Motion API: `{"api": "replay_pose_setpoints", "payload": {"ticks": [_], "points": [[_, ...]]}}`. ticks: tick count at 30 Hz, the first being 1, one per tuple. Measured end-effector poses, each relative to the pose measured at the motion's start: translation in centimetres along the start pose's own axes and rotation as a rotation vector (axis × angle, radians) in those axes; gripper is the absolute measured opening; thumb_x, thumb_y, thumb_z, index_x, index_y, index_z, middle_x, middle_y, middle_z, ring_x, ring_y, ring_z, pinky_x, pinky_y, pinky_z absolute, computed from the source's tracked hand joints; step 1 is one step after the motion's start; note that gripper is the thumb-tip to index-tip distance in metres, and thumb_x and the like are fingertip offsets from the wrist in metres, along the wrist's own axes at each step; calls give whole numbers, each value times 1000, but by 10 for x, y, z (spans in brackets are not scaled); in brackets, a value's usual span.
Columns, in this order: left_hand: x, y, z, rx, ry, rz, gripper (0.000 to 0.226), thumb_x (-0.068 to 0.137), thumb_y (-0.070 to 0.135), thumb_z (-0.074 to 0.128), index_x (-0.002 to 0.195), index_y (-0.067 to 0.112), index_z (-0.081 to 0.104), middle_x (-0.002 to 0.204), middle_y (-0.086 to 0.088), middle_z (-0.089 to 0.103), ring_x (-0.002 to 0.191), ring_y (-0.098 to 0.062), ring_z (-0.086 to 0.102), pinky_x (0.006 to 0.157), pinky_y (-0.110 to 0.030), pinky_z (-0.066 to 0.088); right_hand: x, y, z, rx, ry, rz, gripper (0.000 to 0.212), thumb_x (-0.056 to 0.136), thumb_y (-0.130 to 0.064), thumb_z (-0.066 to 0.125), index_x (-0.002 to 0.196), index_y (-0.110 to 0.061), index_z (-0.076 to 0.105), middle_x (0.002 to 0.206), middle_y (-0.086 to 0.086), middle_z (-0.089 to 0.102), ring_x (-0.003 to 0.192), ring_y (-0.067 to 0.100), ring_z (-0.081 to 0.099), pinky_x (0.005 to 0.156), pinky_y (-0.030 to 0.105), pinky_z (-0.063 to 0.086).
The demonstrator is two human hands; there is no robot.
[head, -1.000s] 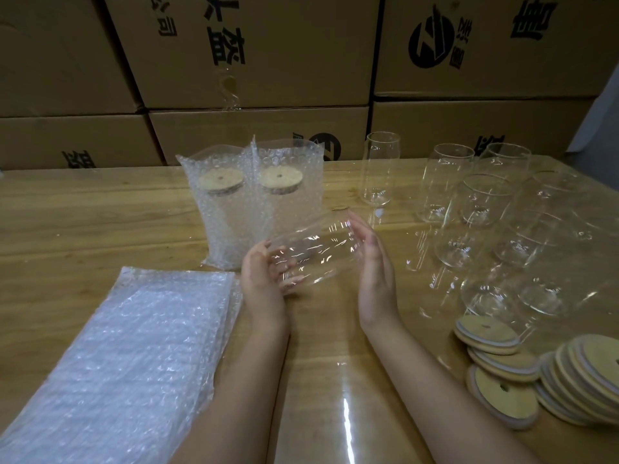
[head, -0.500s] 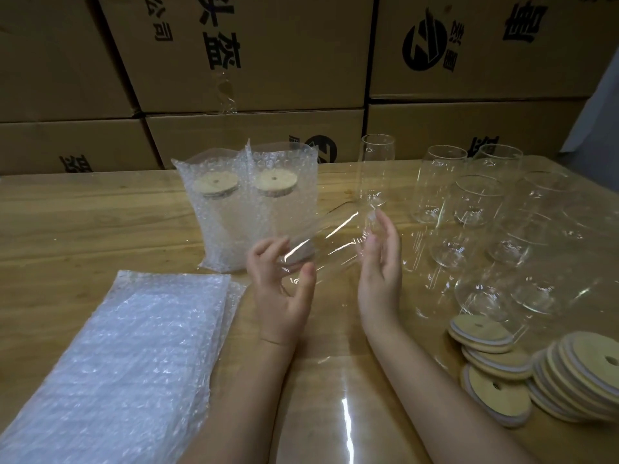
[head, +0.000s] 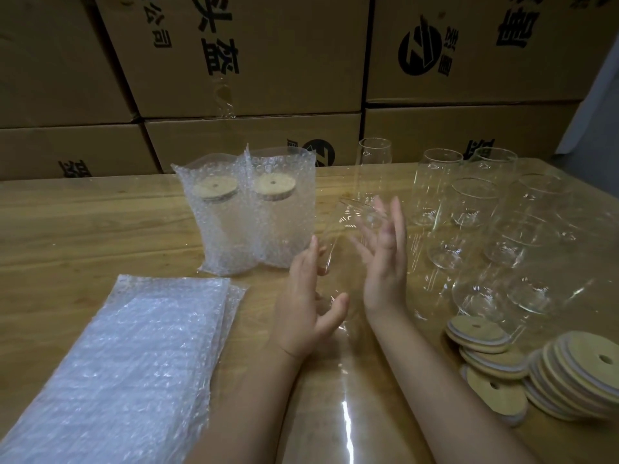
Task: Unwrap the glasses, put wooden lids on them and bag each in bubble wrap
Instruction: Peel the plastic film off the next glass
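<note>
Two bagged glasses [head: 219, 229], with one lid [head: 214, 190] each. Bare ones: one tilted glass [head: 341, 229], one lone glass [head: 374, 172], and a crowded group [head: 474, 205] of at least six, too overlapped to count surely. Three loose lids [head: 479, 333]; one fanned stack [head: 576, 373], number unclear. One pile of bubble bags [head: 127, 363]. Six boxes [head: 234, 51].

head cam | faces forward-down | close over table [head: 87, 229] (the only view)

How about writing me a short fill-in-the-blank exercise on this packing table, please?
____ bagged glasses stand upright on the table.
The loose wooden lids lie on the person's ____ side.
The flat bubble-wrap bags lie on the person's ____ side.
Missing words: Two; right; left.
</note>
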State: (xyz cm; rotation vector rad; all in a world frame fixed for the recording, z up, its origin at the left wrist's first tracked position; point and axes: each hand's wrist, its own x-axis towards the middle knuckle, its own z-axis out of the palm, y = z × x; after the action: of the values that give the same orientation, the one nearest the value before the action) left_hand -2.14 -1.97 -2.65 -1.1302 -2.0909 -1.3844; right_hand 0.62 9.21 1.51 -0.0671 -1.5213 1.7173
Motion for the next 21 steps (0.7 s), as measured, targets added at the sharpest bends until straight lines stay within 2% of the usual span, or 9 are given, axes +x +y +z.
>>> {"api": "replay_pose_setpoints", "payload": {"ticks": [3,6,8,10,13,16,18,21], "points": [[-1,-2,1,31,-5,-65,84,83,46,54,150,33,5,136,7,41,106,-10,57,75,-34,56,-3,10,0,57,-27,137,53,98,-48,25,142,-19,35,139,2,52,114,9,60,98,31,49],[-1,-3,2,-26,-47,-191,89,79,57,55,144,41,-3,141,9,42,121,-4,52,94,-28,48,-5,16,1,56,-94,141,49,95,-47,25,134,-23,41,134,-3,56,110,12,62,95,30,49],[0,-4,3,-72,-75,-227,93,78,58,57,144,37,-5,145,5,40,130,-5,45,104,-27,40,-4,18,0,84,-111,127,47,94,-44,25,131,-23,45,130,-5,59,106,15,64,90,28,50],[1,-6,4,-71,-104,-226,98,79,56,60,147,30,-6,148,2,37,135,-5,38,110,-28,35,-1,21,-3,107,-105,122,48,95,-42,24,131,-19,45,129,-4,60,110,20,62,90,29,50],[1,-8,6,-66,-132,-254,103,80,47,65,150,24,-8,150,1,33,136,-9,37,112,-30,34,-2,23,-4,76,-101,122,52,95,-41,24,132,-11,45,126,2,61,114,25,60,98,37,47],[0,-10,10,-38,-126,-235,96,84,44,61,144,30,-13,153,-4,26,141,-12,30,115,-33,30,-4,22,-2,35,-121,163,50,91,-52,31,129,-23,46,122,8,62,109,21,62,98,36,46],[-1,-13,10,-71,-135,-253,97,84,48,59,145,27,-12,154,-6,27,143,-9,26,116,-36,29,-5,22,-3,-14,-183,175,56,82,-63,39,128,-32,43,123,2,61,112,16,60,100,32,44],[-1,-15,8,-144,-102,-309,101,77,49,64,151,14,6,147,-4,37,139,-6,32,114,-37,34,-9,25,-8,-6,-246,152,70,74,-75,53,128,-32,44,122,-6,59,116,10,57,102,25,44]]}}
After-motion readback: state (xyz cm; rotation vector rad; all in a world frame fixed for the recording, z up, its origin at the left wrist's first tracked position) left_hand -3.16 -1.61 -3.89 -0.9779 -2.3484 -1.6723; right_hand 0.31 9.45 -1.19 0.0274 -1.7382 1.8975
